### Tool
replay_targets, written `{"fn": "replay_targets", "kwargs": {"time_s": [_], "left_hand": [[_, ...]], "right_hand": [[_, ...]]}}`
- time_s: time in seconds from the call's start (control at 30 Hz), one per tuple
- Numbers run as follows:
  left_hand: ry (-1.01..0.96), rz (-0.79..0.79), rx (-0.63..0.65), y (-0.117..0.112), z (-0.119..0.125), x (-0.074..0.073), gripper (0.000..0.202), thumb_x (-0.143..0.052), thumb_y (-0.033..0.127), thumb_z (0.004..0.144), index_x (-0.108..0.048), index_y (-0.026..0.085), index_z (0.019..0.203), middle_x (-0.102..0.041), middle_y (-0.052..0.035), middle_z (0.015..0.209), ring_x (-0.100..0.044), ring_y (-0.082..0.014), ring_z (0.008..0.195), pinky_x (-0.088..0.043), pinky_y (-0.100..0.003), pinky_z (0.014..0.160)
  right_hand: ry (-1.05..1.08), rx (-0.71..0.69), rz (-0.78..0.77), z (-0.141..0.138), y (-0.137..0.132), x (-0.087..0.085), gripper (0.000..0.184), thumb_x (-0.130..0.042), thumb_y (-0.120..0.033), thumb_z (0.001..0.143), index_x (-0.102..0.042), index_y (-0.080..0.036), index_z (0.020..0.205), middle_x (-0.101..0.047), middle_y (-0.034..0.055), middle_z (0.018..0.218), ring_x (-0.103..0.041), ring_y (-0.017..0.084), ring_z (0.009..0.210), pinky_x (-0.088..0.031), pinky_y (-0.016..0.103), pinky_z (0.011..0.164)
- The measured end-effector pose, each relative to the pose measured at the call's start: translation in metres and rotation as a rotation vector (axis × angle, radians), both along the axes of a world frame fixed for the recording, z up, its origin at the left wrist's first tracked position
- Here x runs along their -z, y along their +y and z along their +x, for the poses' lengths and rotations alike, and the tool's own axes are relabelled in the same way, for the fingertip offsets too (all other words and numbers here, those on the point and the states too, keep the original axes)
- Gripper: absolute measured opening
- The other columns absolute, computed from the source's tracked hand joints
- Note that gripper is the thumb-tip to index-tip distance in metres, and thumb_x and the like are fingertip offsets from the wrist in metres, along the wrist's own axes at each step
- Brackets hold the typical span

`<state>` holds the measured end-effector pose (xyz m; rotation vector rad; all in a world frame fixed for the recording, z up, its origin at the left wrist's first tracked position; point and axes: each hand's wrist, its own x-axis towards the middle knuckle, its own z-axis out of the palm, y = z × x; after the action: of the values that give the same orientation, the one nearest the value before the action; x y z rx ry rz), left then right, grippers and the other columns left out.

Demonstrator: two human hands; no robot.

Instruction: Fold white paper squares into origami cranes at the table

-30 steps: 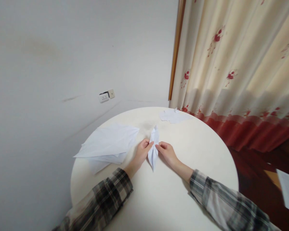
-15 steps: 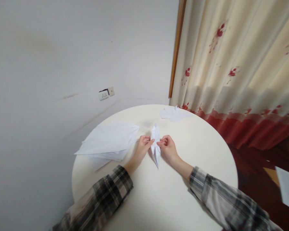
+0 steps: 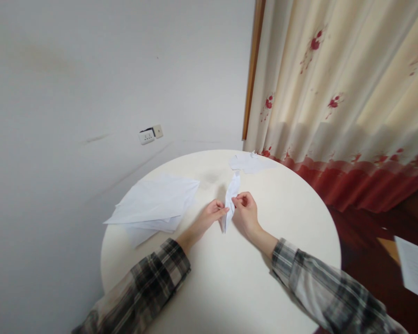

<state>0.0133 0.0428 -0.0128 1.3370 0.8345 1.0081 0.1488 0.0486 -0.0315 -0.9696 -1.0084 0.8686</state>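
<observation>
Head view: folded paper (image 3: 231,197), flat a second ago, now raised tip-up over the middle of the table (image 3: 230,287), left hand (image 3: 212,216) and right hand (image 3: 246,214) both pinched on it, so folding continues mid-air.

Folded paper (image 3: 231,197) showing plain white. Counter (image 3: 230,283) showing cream, unpatterned. Sleeves (image 3: 153,283) showing grey, black and white plaid. Curtain (image 3: 334,83) showing cream with red flower blotches, red band running along hem. Loose sheets (image 3: 156,204) showing white. Floor (image 3: 365,232) showing dark reddish brown.
</observation>
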Motion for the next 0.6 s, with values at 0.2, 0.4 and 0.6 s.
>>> {"fn": "replay_targets", "kwargs": {"time_s": [0.2, 0.4, 0.6], "left_hand": [[0.038, 0.042, -0.015, 0.003, 0.004, 0.006, 0.038, -0.073, 0.041, 0.056, -0.044, 0.018, 0.065, -0.046, 0.0067, 0.053, -0.044, -0.0073, 0.048, -0.031, -0.020, 0.048], [0.083, 0.052, -0.034, 0.001, 0.005, 0.003, 0.036, -0.069, 0.044, 0.060, -0.042, 0.019, 0.061, -0.044, 0.0065, 0.051, -0.042, -0.0076, 0.047, -0.030, -0.021, 0.047], [0.127, 0.051, -0.046, -0.004, 0.001, -0.006, 0.029, -0.062, 0.043, 0.066, -0.051, 0.017, 0.063, -0.047, 0.0048, 0.052, -0.043, -0.0084, 0.046, -0.030, -0.022, 0.046]], "right_hand": [[-0.018, 0.066, 0.015, 0.002, -0.003, -0.006, 0.016, -0.060, -0.031, 0.068, -0.047, -0.022, 0.073, -0.046, -0.0042, 0.061, -0.043, 0.012, 0.059, -0.035, 0.025, 0.057], [-0.038, 0.039, 0.027, 0.001, -0.005, -0.008, 0.017, -0.060, -0.032, 0.067, -0.047, -0.022, 0.072, -0.045, -0.0050, 0.059, -0.041, 0.011, 0.056, -0.034, 0.025, 0.056], [0.026, 0.049, 0.003, 0.002, -0.002, -0.005, 0.018, -0.060, -0.032, 0.066, -0.046, -0.022, 0.072, -0.044, -0.0056, 0.058, -0.042, 0.011, 0.055, -0.035, 0.025, 0.056]]}}
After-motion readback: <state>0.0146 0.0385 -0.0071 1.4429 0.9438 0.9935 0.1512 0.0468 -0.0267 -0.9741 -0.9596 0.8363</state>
